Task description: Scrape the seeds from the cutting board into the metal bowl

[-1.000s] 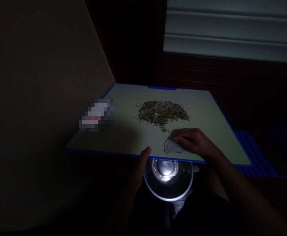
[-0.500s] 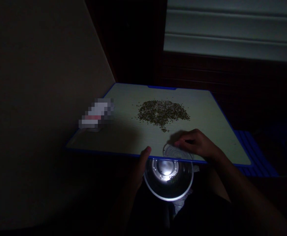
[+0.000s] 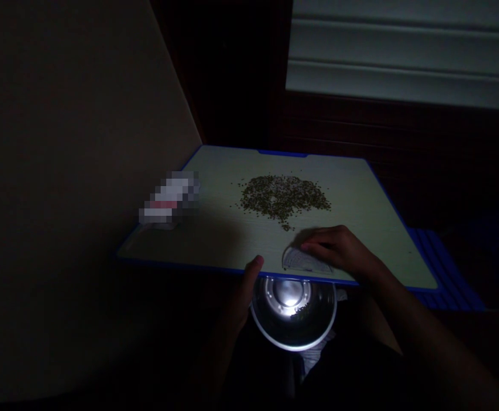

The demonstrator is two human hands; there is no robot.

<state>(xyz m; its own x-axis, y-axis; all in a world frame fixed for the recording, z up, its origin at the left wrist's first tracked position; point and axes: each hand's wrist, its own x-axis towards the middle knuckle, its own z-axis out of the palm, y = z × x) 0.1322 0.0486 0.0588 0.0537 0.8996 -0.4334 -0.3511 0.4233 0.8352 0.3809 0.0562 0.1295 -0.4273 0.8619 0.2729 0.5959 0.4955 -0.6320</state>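
A clear half-round protractor [image 3: 303,261] lies near the front edge of a white board with a blue rim [image 3: 181,240]. Its upper edge is pinched between the fingers of my right hand [image 3: 339,246], which hide its right part. Small brown-green seeds or beans [image 3: 283,197] are spread in a loose heap across the middle of the board. My left hand [image 3: 248,282] laps its thumb over the front edge of the board; its other fingers are hidden below. Just under that edge, beside my left hand, sits a shiny metal pot [image 3: 294,345] with a small cluster of seeds [image 3: 301,311] inside.
A blurred-out white and red object [image 3: 167,200] stands at the board's left edge, close to a pale wall [image 3: 82,142]. Right of the board is a blue ribbed surface [image 3: 441,268]. Pale horizontal slats [image 3: 403,51] show behind. The surroundings are very dark.
The protractor has tilted and drawn back slightly, so its straight edge now lies on the board just behind the blue rim. My left hand, the pot and the heap stay in place.
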